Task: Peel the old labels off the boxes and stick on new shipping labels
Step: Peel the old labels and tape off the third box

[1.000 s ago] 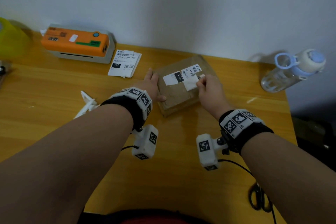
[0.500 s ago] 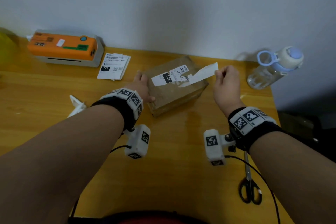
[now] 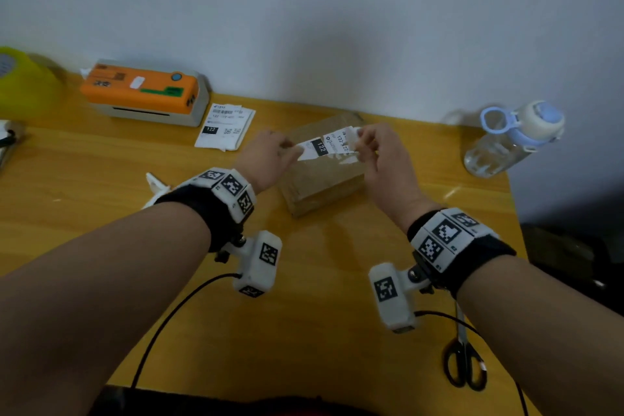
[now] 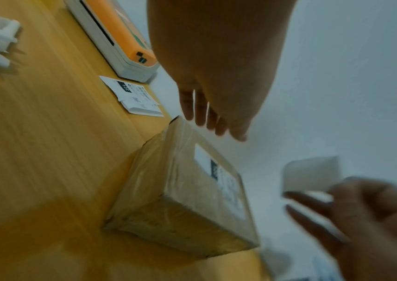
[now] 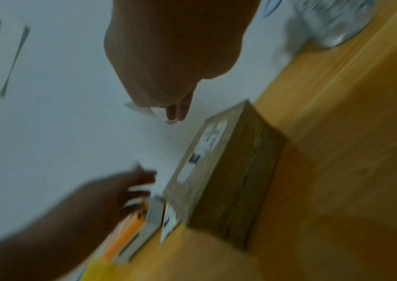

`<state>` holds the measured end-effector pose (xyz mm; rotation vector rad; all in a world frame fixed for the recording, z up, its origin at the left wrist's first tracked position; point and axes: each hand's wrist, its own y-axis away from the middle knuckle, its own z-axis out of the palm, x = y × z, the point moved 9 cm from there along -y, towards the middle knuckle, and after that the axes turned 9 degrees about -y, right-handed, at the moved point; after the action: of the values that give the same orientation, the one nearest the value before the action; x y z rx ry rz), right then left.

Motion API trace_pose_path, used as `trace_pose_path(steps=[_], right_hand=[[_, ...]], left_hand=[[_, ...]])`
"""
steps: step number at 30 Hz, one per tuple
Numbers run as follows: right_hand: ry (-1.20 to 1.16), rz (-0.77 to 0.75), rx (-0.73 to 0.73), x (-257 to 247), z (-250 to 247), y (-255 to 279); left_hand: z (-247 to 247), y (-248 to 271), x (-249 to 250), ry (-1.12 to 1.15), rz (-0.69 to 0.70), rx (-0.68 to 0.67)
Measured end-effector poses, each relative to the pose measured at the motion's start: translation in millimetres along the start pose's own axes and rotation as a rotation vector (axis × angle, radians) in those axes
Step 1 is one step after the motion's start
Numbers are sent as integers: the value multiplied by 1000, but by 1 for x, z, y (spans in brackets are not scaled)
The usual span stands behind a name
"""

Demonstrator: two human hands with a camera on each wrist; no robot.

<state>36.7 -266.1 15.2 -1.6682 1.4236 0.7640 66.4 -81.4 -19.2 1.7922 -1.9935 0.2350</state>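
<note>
Peeled strip (image 4: 310,174) in right grip (image 3: 381,159), above box (image 3: 324,179).

We see the left hand (image 3: 270,155), which pressed flat against the near-left side of the box (image 3: 320,179) a second ago, now lifted above it at centre frame. The right hand (image 3: 381,159), half a second ago out to the right stretching a peeled white strip (image 4: 310,175) away from the box, has swung back over it. Both hands now meet above the box, the strip pinched in the right fingers.
</note>
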Motion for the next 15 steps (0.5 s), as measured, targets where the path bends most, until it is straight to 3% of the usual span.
trace_pose_path(steps=[3,5,10,15], right_hand=[[23,-97,-170,-20,48,7],[90,-176,-265,-37,82,13],[99,-316,-440,-66,160,21],[98,-230,-551,-65,227,20]], left_hand=[[0,18,-14,579,-131,-131],[1,29,-31,713,-188,-220],[-8,44,-95,685,-212,-266],[-20,55,-172,513,-283,-156]])
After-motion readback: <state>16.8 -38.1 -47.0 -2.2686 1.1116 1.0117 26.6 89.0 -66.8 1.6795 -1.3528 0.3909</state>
